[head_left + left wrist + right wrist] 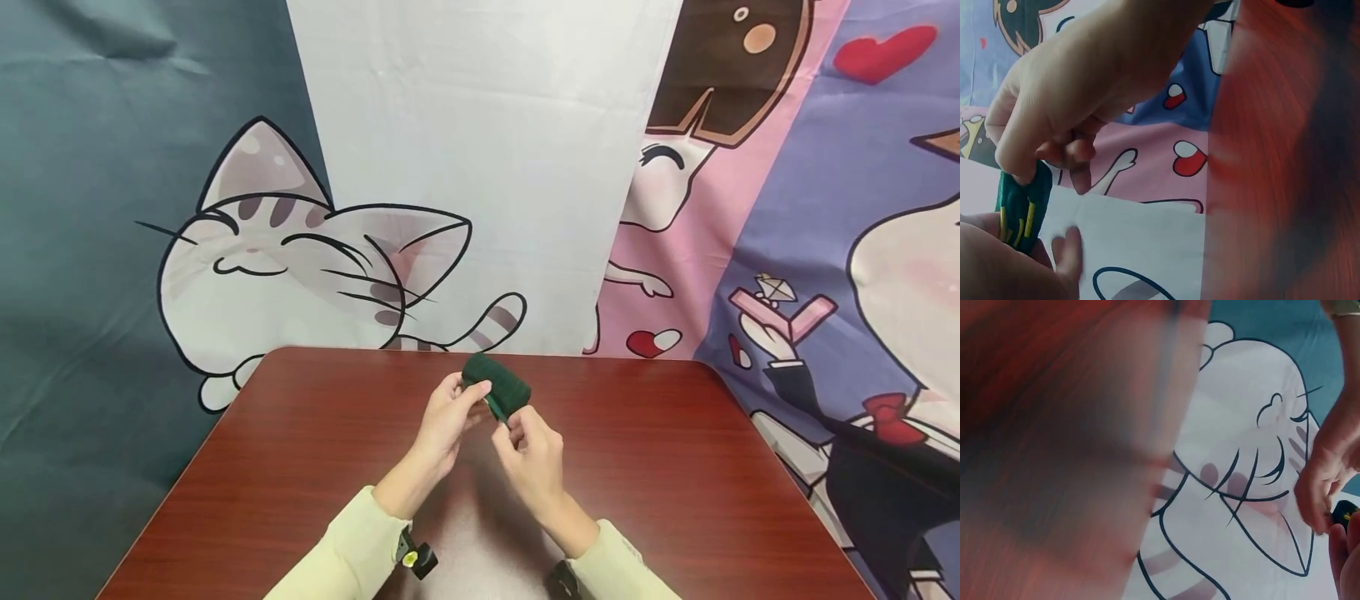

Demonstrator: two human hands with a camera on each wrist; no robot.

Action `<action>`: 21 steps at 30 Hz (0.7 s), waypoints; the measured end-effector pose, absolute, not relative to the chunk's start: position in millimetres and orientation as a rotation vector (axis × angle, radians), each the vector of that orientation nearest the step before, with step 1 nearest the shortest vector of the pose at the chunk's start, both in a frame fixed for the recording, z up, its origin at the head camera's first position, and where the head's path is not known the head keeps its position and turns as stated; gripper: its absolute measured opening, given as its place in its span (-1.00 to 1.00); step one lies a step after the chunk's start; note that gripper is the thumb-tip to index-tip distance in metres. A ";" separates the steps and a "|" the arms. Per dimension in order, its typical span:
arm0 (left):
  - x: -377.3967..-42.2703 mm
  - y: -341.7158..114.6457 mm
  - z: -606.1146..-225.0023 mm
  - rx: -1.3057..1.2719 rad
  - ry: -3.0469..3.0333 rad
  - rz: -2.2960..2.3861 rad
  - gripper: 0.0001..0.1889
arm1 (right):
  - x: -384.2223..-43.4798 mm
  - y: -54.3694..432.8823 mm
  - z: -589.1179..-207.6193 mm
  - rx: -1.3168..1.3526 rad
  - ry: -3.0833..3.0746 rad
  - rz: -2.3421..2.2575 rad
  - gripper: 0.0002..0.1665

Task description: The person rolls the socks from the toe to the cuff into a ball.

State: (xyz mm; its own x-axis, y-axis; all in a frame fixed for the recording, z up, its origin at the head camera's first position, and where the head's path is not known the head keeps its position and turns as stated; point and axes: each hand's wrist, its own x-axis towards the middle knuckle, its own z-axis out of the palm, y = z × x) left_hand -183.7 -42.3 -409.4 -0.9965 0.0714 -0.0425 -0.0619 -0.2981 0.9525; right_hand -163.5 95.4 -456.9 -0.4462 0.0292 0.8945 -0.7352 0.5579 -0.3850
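A small dark green cloth bundle [498, 385], rounded and fuzzy-looking, is held up above the table between both hands. My left hand [442, 421] pinches its left end, thumb on the near side. My right hand [534, 454] pinches its lower right edge between thumb and fingertips. In the left wrist view the green bundle [1030, 206] shows yellow stripes, with the right hand [1066, 106] above and the left hand [1004, 269] below. Only a corner of the bundle [1344, 511] appears in the right wrist view; what is inside it is hidden.
A reddish-brown wooden table [315, 467] with rounded far corners lies under the hands. Right behind it hangs a printed cloth backdrop [465, 125] with a cartoon cat and figures. Each wrist wears a dark strapped device [417, 557], partly below the sleeve.
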 end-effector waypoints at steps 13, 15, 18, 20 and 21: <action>-189.2 -51.2 -414.8 0.110 1.819 2.397 -0.55 | -164.8 119.3 -438.5 0.507 -1.980 1.191 -0.87; -189.9 -53.2 -416.0 0.162 1.861 2.338 -0.54 | -167.2 126.6 -431.2 0.446 -2.075 1.352 -0.82; -191.3 -54.7 -417.3 0.233 1.900 2.263 -0.54 | -171.7 136.5 -421.0 0.402 -2.236 1.679 -0.66; -192.4 -55.2 -418.4 0.260 1.919 2.223 -0.55 | -175.1 142.4 -416.8 0.384 -2.323 1.881 -0.58; -193.0 -55.5 -418.9 0.268 1.926 2.204 -0.56 | -176.5 145.1 -415.2 0.378 -2.353 1.970 -0.55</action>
State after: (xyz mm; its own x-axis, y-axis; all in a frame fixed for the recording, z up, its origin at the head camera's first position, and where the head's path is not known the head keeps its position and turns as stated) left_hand -193.0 -55.5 -418.9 -0.9632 0.2687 0.0040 -0.0321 -0.1297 0.9910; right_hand -176.5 145.1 -415.2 -0.9689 -0.1541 0.1936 -0.2177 0.1585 -0.9631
